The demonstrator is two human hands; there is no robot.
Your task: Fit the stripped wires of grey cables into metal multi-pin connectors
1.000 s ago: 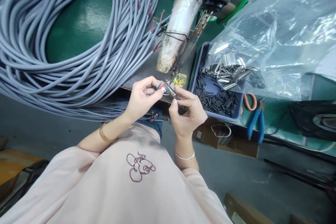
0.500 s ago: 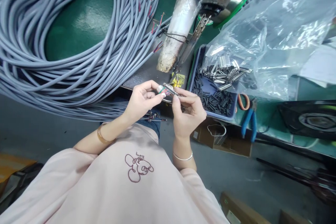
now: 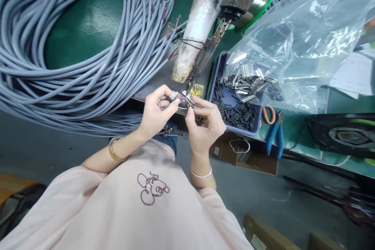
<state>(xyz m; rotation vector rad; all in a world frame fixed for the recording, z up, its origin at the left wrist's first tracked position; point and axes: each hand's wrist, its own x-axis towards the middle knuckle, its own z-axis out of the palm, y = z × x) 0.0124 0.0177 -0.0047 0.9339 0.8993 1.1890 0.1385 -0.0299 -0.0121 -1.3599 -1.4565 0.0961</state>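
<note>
My left hand (image 3: 156, 111) pinches the stripped end of a grey cable, its coloured wires (image 3: 175, 97) showing at the fingertips. Close beside it, my right hand (image 3: 203, 123) pinches a small metal connector (image 3: 187, 97) against those wires. Both hands hover at the front edge of the green bench (image 3: 88, 27), just below a wrapped tool head (image 3: 190, 43) with a thin metal tip.
A large coil of grey cables (image 3: 43, 54) fills the left of the bench. A blue tray (image 3: 234, 105) of small black and metal parts sits to the right under a clear plastic bag (image 3: 301, 43). Blue-handled cutters (image 3: 274, 134) lie beyond it. Cardboard boxes (image 3: 246, 156) stand on the floor.
Both hands stayed pinched together on the wires and connector and sit slightly further left in the picture. The connector is tilted a little differently between the fingertips.
</note>
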